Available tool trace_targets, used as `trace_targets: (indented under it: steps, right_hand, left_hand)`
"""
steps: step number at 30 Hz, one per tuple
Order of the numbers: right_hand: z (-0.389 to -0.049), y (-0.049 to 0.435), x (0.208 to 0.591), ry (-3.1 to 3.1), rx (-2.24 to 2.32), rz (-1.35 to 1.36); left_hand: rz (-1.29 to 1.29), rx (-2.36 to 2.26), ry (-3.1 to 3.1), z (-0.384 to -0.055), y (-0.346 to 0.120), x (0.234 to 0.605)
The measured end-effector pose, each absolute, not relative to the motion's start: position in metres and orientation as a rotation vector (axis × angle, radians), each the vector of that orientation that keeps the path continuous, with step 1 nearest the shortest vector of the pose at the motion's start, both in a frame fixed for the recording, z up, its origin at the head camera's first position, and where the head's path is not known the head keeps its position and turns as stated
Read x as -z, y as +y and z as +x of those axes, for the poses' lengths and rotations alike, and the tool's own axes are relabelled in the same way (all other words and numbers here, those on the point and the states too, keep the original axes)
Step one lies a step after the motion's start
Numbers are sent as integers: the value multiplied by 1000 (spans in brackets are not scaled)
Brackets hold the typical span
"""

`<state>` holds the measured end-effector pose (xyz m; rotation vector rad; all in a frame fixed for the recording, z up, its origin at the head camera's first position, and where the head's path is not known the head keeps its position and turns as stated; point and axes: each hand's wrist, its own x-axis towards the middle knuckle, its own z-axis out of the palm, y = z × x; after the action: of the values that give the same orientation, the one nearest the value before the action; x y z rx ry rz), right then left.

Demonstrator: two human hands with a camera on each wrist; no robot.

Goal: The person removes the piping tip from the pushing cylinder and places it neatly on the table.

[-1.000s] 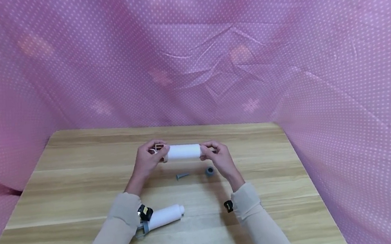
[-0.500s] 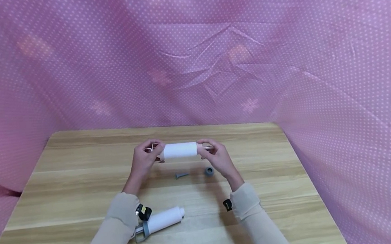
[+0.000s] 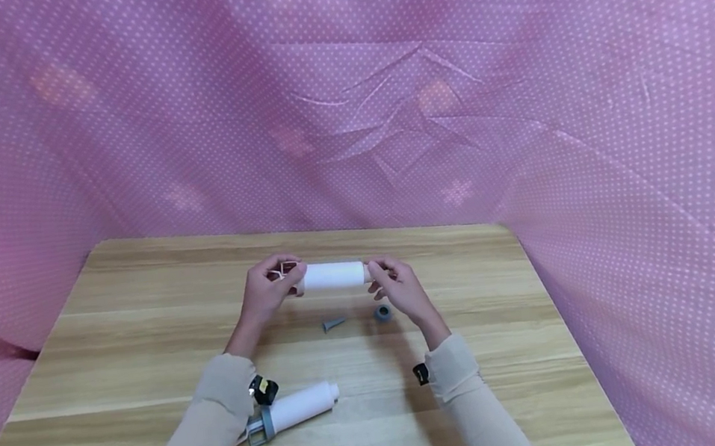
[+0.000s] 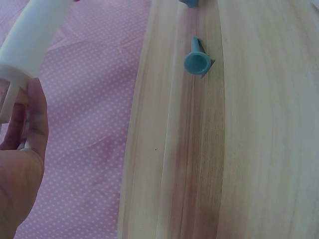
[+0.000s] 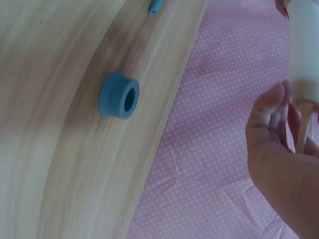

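A white tube [image 3: 335, 275] with beige end parts is held level above the far half of the table, between both hands. My left hand [image 3: 266, 289] grips its left end, at an open beige frame [image 4: 11, 89]. At the other end, my right hand [image 3: 402, 289] has its thumb and fingers around the beige cap [image 5: 305, 90], from which a thin beige rod [image 5: 303, 130] sticks out. Below the tube lie a small blue-grey funnel-shaped nozzle [image 4: 197, 62] and a blue-grey ring cap [image 5: 118, 95].
A second white tube [image 3: 302, 405] with a grey framed end [image 3: 260, 427] lies on the wooden table [image 3: 484, 357], close by the left forearm. Pink dotted cloth [image 3: 344, 119] hangs behind the table and along its sides.
The held tube shifted slightly left, then back to the right, both hands moving with it. The right fingers have changed their hold at the beige cap. Things on the table stay put.
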<state>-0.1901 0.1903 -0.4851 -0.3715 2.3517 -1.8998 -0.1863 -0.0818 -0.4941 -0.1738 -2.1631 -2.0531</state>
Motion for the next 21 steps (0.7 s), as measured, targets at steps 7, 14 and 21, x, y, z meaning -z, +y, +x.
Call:
trace_targets:
  steps: [7, 14, 21]
  right_hand:
    - [-190, 197, 483, 2305, 1867, -411]
    - [-188, 201, 478, 2240, 1921, -475]
    - [-187, 199, 473, 2235, 1983, -433]
  left_hand:
    - [-173, 2043, -2161, -186, -81, 493]
    - [-175, 2039, -2168, -186, -81, 493]
    - [-176, 2048, -2168, -185, -82, 492]
